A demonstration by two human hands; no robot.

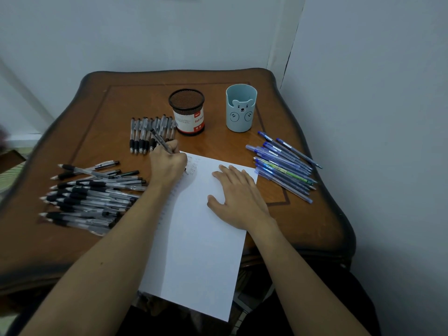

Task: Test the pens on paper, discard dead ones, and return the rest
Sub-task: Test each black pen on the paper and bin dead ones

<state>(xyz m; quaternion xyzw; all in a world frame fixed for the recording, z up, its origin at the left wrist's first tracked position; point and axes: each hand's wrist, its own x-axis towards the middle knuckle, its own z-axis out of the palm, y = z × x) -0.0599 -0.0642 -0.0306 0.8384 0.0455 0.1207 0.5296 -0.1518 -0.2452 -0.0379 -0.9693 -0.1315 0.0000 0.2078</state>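
Note:
My left hand (167, 163) grips a black pen (158, 138), its tip down on the upper left corner of the white paper (194, 251), beside small rows of ink marks (194, 166). My right hand (238, 197) lies flat on the sheet with fingers spread, pressing it down. A large pile of black pens (89, 197) lies to the left. A neat row of black pens (145, 132) lies behind my left hand. Several blue pens (283, 166) lie at the right.
A black mesh pen holder (186, 112) and a light blue bear cup (241, 107) stand at the back of the wooden table (303, 226). The paper overhangs the table's near edge. Walls close in behind and to the right.

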